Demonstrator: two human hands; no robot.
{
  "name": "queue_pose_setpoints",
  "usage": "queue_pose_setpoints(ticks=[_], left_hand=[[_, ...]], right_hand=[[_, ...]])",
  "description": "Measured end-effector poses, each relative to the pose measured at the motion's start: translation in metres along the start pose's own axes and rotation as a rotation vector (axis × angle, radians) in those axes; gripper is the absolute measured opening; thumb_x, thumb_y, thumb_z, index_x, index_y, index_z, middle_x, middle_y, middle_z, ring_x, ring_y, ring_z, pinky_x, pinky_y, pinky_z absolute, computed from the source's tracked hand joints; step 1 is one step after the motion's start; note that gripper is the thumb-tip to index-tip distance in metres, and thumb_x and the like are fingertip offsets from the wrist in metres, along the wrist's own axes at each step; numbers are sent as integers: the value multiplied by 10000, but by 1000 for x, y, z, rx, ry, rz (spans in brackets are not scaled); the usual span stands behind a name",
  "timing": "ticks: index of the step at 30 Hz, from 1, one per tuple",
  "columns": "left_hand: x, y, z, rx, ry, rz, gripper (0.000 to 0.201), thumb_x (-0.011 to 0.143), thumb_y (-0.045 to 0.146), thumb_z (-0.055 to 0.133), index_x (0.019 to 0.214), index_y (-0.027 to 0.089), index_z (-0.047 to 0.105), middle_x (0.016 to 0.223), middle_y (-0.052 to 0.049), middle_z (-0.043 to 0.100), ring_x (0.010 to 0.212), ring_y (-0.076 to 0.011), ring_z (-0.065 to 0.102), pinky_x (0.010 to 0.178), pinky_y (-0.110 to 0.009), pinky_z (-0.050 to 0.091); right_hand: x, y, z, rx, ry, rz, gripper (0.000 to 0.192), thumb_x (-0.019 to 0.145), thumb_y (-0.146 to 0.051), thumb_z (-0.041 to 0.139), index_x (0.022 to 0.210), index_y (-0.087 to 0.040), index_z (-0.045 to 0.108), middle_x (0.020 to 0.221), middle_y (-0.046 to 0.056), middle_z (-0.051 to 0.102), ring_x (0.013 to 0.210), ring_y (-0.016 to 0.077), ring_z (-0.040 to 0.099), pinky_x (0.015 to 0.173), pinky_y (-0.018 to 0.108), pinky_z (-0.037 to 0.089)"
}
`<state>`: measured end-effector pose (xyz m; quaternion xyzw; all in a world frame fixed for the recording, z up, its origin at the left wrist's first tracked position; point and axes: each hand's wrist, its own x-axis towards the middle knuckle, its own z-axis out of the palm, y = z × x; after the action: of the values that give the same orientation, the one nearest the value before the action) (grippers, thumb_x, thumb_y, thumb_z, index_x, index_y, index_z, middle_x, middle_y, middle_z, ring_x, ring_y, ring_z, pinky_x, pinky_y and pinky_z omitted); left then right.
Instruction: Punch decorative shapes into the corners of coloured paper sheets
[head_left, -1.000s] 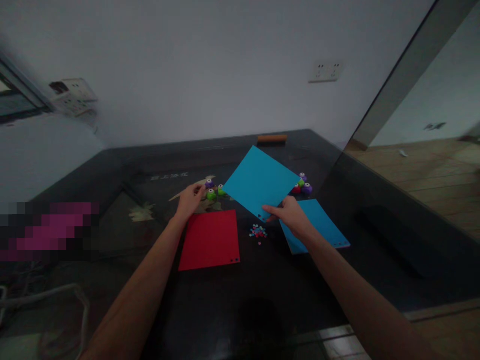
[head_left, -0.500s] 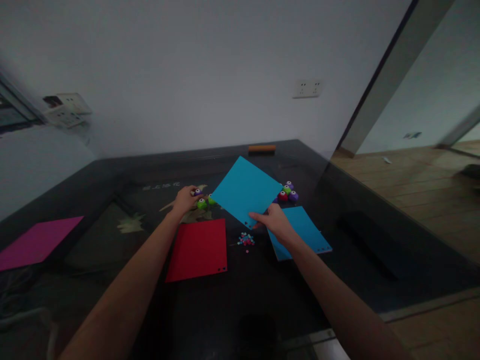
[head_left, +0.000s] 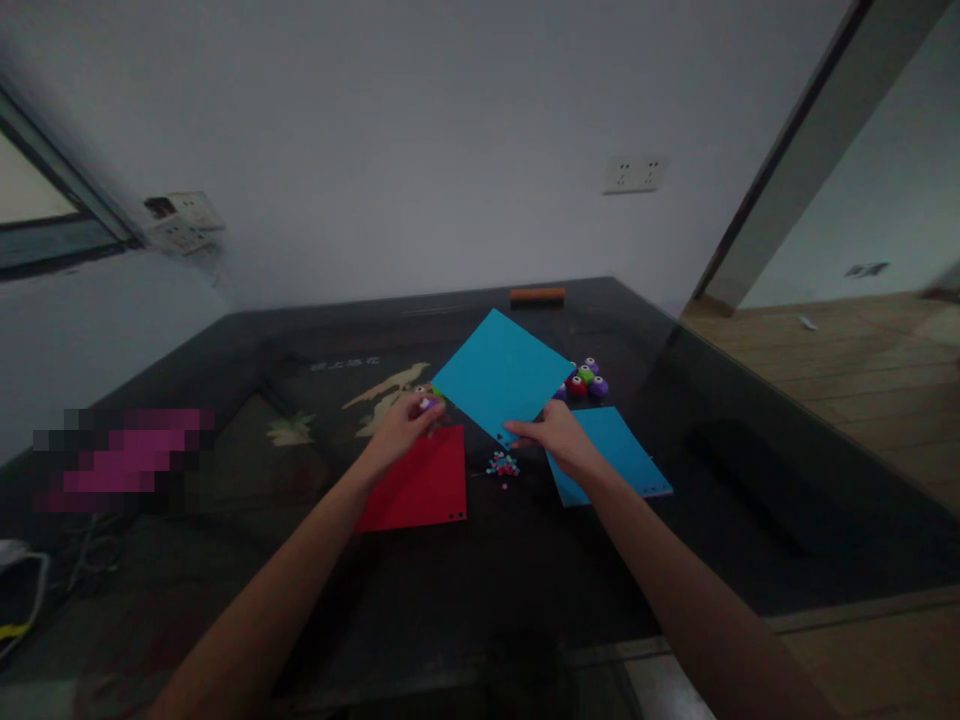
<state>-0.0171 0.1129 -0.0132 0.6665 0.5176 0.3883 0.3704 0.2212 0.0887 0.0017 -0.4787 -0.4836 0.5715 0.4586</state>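
My right hand (head_left: 559, 443) pinches the near corner of a blue paper sheet (head_left: 501, 372) and holds it tilted above the dark table (head_left: 480, 560). My left hand (head_left: 401, 430) is closed on a small purple paper punch (head_left: 428, 403), lifted over the far edge of a red sheet (head_left: 416, 482) that lies flat. Small coloured paper bits (head_left: 502, 465) lie between the two hands. A second blue sheet (head_left: 611, 455) rests on the table under my right wrist.
A cluster of small punches (head_left: 586, 379) in purple, red and green sits behind the held sheet. An orange bar (head_left: 537, 295) lies at the far table edge. A pixelated pink patch (head_left: 124, 460) is at the left. The wooden floor (head_left: 840, 360) lies to the right.
My left hand picked up the purple punch from the group near the table's middle and drew it back toward the red sheet. My right hand kept hold of the blue sheet. The camera shifted.
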Motion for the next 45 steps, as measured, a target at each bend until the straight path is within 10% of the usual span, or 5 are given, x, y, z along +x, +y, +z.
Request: queue_pose_setpoints(ticks=[5,9,16,45], left_hand=[[-40,25,40,-808,-126,-332,266,800,284,642,1035,161,641,690,21,537,512,-51,442,452,-164,312],[-50,34,45,-1053,-135,-484,270,879,237,534,1105,119,622,870,-56,629,690,-96,586,624,-198,454],[-55,35,36,-1006,-48,-446,254,869,157,545,1107,95,613,958,-111,690,871,-158,655,829,-256,486],[-69,40,52,-677,-114,-389,318,704,303,732,993,186,664,1023,-74,699,932,-206,629,796,-303,465]], right_hand=[[0,2,-2,24,-5,38,268,554,-161,777,779,-127,636,699,54,681,549,134,595,530,274,533],[-2,1,-3,37,-25,19,287,559,-200,777,795,-107,641,769,81,693,605,148,617,558,282,532],[-1,3,-2,26,-17,-2,355,563,-238,780,861,-105,642,811,88,698,618,151,619,550,279,522],[-27,9,7,-117,111,-16,267,623,-398,747,593,-159,633,616,56,675,543,168,588,545,303,463]])
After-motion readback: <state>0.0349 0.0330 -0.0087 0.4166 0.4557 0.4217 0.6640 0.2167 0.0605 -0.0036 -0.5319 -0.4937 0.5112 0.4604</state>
